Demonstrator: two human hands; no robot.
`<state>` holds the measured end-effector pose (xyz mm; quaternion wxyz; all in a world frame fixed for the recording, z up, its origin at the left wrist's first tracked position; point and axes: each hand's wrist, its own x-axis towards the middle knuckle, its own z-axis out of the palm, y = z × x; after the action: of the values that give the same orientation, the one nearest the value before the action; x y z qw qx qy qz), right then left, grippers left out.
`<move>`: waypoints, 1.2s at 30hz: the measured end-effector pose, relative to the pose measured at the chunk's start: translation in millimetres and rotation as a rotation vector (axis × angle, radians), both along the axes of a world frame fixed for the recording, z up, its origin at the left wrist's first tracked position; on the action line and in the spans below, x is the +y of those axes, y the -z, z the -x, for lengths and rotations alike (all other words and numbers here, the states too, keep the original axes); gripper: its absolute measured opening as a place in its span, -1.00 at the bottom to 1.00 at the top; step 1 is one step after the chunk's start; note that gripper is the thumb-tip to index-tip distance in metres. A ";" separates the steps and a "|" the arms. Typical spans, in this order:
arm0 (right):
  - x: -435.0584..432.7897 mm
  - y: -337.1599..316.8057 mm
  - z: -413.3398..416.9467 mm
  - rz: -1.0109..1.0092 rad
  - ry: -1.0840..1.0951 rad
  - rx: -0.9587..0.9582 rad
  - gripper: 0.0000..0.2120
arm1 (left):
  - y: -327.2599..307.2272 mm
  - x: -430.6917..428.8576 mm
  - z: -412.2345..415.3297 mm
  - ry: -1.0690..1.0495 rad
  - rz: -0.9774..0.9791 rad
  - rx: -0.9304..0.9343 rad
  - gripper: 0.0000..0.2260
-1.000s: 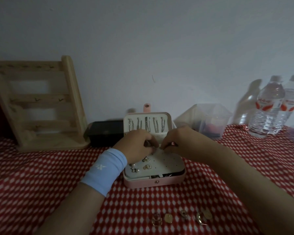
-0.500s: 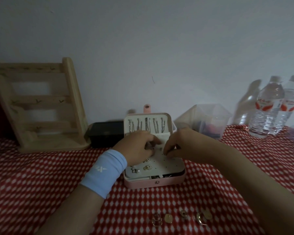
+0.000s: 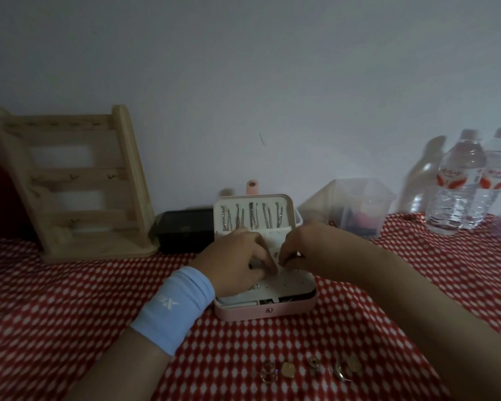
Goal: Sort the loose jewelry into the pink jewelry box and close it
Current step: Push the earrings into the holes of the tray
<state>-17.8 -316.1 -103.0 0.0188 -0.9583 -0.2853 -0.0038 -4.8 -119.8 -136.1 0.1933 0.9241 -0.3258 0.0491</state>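
Observation:
The pink jewelry box [image 3: 265, 312] stands open in the middle of the red checked cloth, its lid upright with several silver chains hanging inside. My left hand [image 3: 233, 264] and my right hand [image 3: 300, 250] meet over the white earring panel [image 3: 294, 285], fingertips curled and pinched together on something too small to make out. A few earrings sit on the panel under my left hand. Several loose gold pieces [image 3: 288, 370] lie on the cloth near the front edge.
A wooden ladder-shaped stand [image 3: 73, 183] leans at the back left. A black tray [image 3: 185, 230] sits behind the box. At the back right are a clear plastic container [image 3: 356, 206] and two water bottles [image 3: 460, 180].
Both hands stay over the earring panel. My left hand has slid slightly down and right, covering more of the earrings on the panel. The box and loose pieces have not moved.

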 end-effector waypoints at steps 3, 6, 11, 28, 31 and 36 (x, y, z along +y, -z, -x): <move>1.8 0.2 -0.7 0.009 0.005 0.008 -0.81 | 1.2 -0.7 3.0 0.026 0.003 -0.012 -0.79; 2.3 1.4 -0.9 0.015 -0.008 0.003 -0.81 | 2.4 -1.2 4.1 0.037 0.000 -0.016 -0.77; -3.1 6.9 -3.0 -0.099 -0.040 0.002 -0.83 | 3.6 1.8 2.5 0.055 -0.008 0.007 -0.77; -9.5 27.5 -0.1 -0.375 0.080 0.013 -0.87 | 4.3 -0.4 3.1 -0.062 0.163 0.067 -0.89; -8.3 32.5 5.5 -0.573 0.114 -0.038 -0.92 | -0.3 -7.8 8.4 -0.161 0.466 0.218 -0.92; -6.3 32.2 16.5 -0.874 0.142 -0.094 -0.98 | -13.1 -9.2 14.1 -0.195 0.796 0.559 -0.85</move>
<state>-34.3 -322.4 -135.2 0.4088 -0.8763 -0.1909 -0.1690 -18.9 -129.0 -123.0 0.6057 0.7826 -0.1296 -0.0622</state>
